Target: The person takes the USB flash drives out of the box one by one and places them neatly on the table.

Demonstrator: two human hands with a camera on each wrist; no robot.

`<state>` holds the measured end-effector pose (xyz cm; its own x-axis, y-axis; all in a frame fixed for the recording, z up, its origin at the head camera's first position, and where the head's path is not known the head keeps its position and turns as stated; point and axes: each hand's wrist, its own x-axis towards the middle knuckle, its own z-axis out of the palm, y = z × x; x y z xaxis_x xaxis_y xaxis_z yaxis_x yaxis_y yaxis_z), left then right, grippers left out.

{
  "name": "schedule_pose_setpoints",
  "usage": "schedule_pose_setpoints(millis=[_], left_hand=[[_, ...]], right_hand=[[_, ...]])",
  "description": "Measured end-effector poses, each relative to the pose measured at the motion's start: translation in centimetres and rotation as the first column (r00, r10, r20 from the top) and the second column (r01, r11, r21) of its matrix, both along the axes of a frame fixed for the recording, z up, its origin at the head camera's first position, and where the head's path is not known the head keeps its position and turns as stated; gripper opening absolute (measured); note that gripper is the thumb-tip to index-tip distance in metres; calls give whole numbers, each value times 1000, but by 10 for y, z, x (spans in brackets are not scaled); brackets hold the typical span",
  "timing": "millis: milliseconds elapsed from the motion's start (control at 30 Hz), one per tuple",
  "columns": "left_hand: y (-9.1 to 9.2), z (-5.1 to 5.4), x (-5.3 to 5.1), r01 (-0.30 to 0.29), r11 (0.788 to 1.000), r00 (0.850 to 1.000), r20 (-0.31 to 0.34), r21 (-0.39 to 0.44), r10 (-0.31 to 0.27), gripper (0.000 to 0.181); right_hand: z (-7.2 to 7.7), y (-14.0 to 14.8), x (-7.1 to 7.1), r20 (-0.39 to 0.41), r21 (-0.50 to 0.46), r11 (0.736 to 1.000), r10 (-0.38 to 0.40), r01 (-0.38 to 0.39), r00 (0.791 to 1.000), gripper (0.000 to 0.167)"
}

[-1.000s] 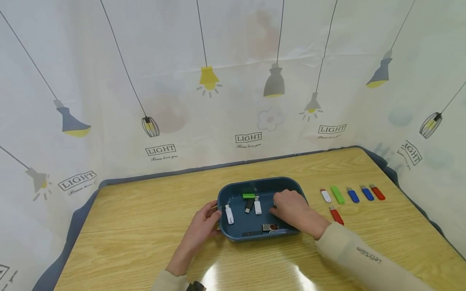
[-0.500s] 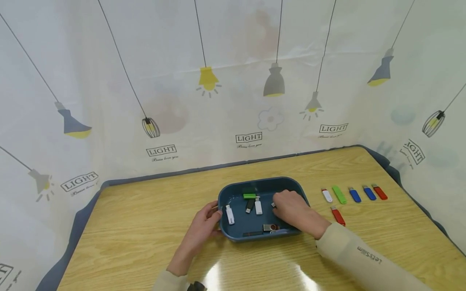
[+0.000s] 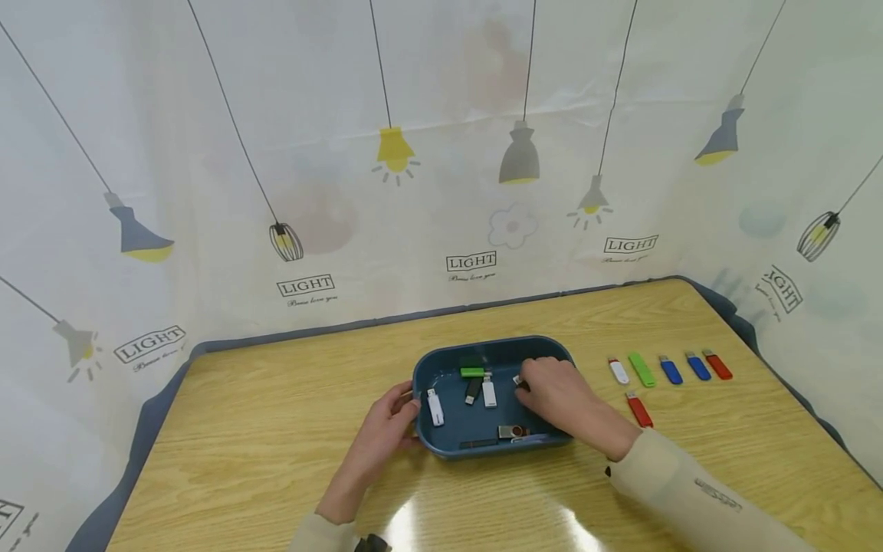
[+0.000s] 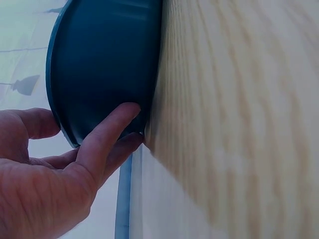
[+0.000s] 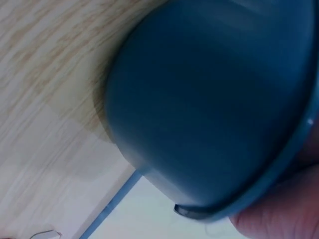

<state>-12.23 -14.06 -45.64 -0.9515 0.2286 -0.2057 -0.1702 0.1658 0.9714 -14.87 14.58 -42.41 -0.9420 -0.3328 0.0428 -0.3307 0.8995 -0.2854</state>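
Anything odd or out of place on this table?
Mildly: one red USB stick right of the tray lies off the row of five, nearer the person. Could just be a second row. No spill or damage visible.

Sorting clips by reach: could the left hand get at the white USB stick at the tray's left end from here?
Probably yes: the left hand touches the blue tray beside that white USB stick, which lies uncovered; only the tray's wall stands between.
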Motion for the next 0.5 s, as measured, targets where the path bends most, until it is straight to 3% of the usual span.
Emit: schedule_pose_setpoints(millis=[100,500], left_hand=[[0,0,0,0,1000,1000,5,8,0,51],[1,0,1,-1,1000,1000,-2,7,1,52]], right_hand=[[3,4,2,-17,-18,1000,-1,1,1000,10],[28,22,16,12,-87,994,-64,65,998,16]])
